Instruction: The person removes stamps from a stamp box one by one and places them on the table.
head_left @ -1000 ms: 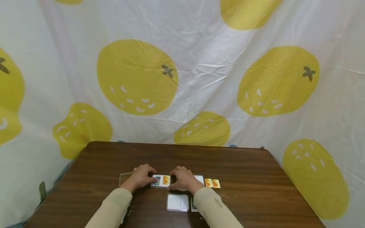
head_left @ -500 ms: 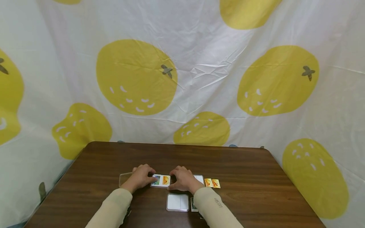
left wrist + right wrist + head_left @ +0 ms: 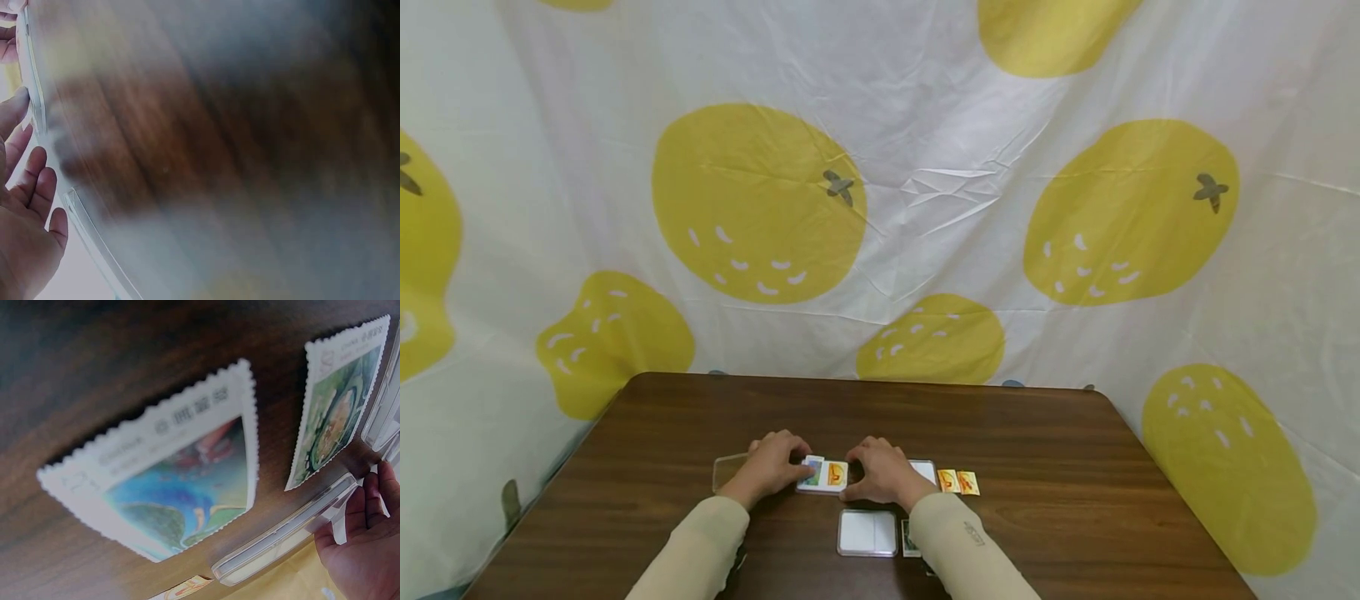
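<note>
In the head view, a flat clear-edged case (image 3: 822, 492) with a white insert lies between my hands. It bears two postage stamps side by side: a blue-green stamp (image 3: 812, 465) at left and an orange stamp (image 3: 837, 474) at right. My left hand (image 3: 770, 467) has its thumb on the blue-green stamp and its index finger at that stamp's far edge. That stamp sits slightly beyond the orange one's far edge. My right hand (image 3: 880, 471) grips the case's right end, thumb near, fingers far. The left wrist view shows my left fingers (image 3: 40, 187) by the case edge.
A clear cover (image 3: 728, 468) lies left of my left hand. A white-backed case (image 3: 867, 533) lies nearer, another case (image 3: 923, 472) behind my right wrist. Two orange stamps (image 3: 958, 482) lie right. Under my right forearm are a blue stamp (image 3: 181, 494) and a green stamp (image 3: 337, 415).
The blue-green stamp has shifted slightly away from me under my left thumb and finger. My right hand and the case have stayed in place.
</note>
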The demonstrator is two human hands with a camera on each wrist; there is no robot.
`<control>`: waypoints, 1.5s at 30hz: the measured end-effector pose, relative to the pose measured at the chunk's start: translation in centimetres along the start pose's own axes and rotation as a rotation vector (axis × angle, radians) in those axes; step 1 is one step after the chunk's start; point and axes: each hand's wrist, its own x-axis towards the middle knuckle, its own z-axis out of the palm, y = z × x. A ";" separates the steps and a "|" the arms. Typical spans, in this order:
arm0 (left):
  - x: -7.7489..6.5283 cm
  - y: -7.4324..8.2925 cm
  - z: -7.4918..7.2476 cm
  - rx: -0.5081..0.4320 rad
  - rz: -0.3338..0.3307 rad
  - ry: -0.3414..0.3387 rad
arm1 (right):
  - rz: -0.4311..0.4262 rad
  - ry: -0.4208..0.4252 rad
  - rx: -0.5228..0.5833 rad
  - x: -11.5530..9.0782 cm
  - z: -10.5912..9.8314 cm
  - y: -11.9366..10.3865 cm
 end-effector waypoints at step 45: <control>0.4 -0.2 0.3 -0.153 -0.043 0.059 | -0.003 0.006 0.010 0.0 -0.2 -0.1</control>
